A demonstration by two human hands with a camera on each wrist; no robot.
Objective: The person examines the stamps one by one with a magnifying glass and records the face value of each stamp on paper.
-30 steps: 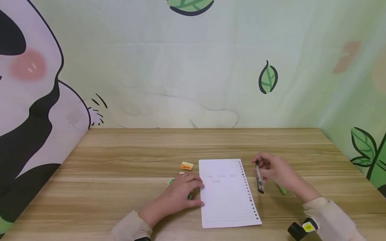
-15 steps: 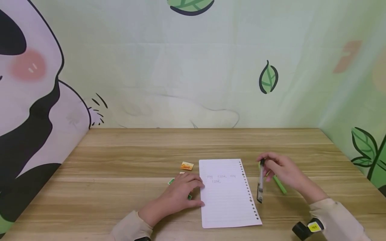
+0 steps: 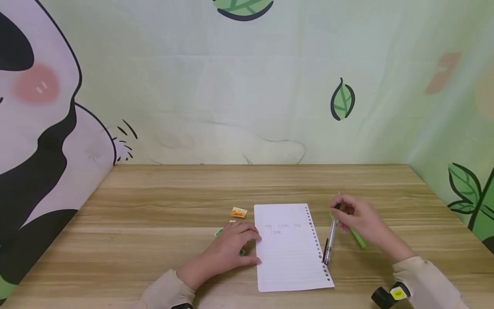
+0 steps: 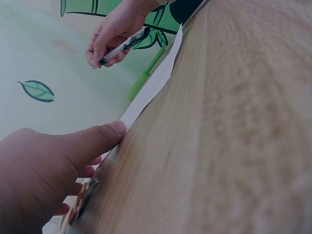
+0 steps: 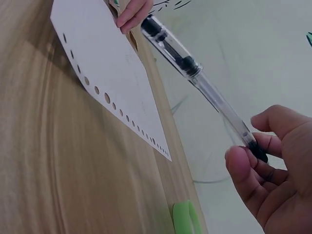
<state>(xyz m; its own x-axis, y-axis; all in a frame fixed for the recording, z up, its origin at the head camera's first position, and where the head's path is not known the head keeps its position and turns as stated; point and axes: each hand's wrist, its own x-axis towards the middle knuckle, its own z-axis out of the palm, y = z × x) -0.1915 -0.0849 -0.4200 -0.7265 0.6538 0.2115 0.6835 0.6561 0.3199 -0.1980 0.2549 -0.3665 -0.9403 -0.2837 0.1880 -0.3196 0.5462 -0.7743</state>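
Observation:
My right hand (image 3: 360, 219) pinches a clear gel pen (image 3: 330, 242) by its black grip, just right of the paper. In the right wrist view the pen (image 5: 214, 95) has its clear cap with a black clip on the end away from the fingers. That capped end overlaps the holed edge of the paper in the head view. My left hand (image 3: 227, 244) rests with thumb and fingertips at the left edge of the lined sheet of paper (image 3: 293, 262), fingers spread and relaxed. A few short handwritten lines show near the sheet's top.
A small orange-yellow card (image 3: 239, 212) lies left of the sheet. Green-edged pieces (image 3: 218, 232) poke out from under the left hand, mostly hidden. Beside the right hand is a bright green object (image 3: 358, 238), loop-shaped in the right wrist view. A printed cloth wall (image 3: 231, 107) backs the wooden table (image 3: 154, 193).
My right hand first shifted right, then slightly back left. The pen's capped end swung down and then left over the sheet's holed edge. The left hand and paper stay in place.

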